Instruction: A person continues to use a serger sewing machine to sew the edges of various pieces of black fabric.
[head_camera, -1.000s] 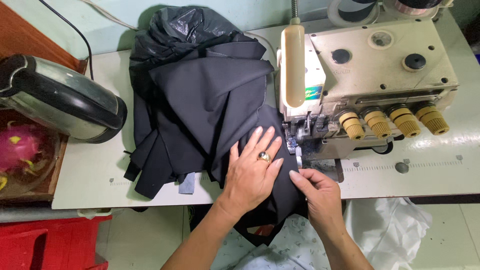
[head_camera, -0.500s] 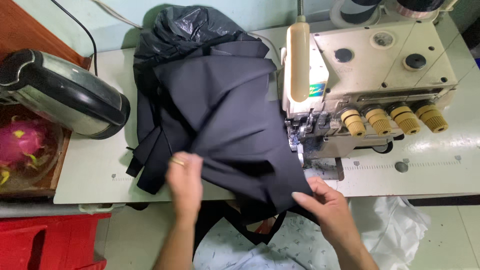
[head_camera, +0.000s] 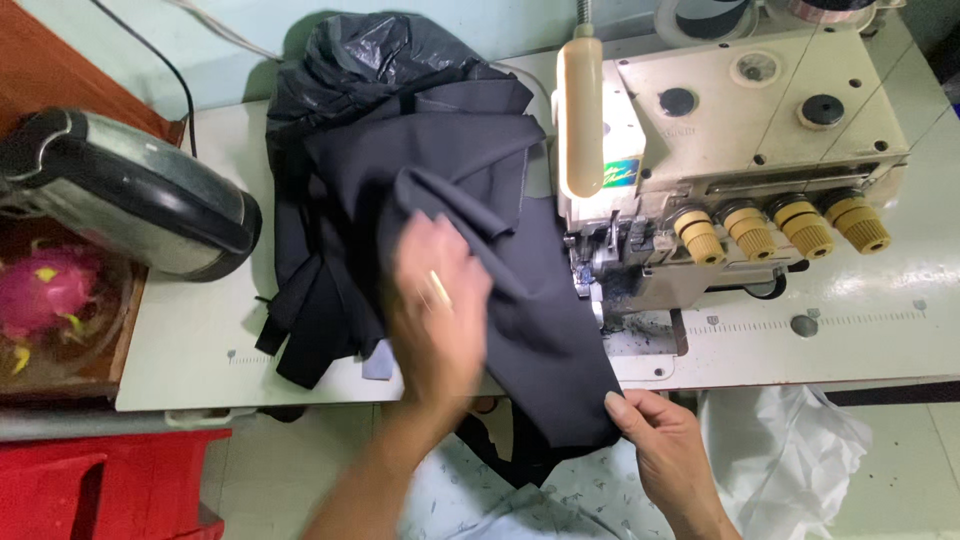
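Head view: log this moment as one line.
left hand: flat on dark fabric | right hand: pinching fabric's lower edge | fabric: beside sewing machine, on table

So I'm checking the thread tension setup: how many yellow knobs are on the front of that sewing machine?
4, in a row along the sewing machine front: first knob, second knob, third knob, fourth knob at the far right. None seems hidden.

Dark fabric (head_camera: 500, 270), crumpled, draped over table edge
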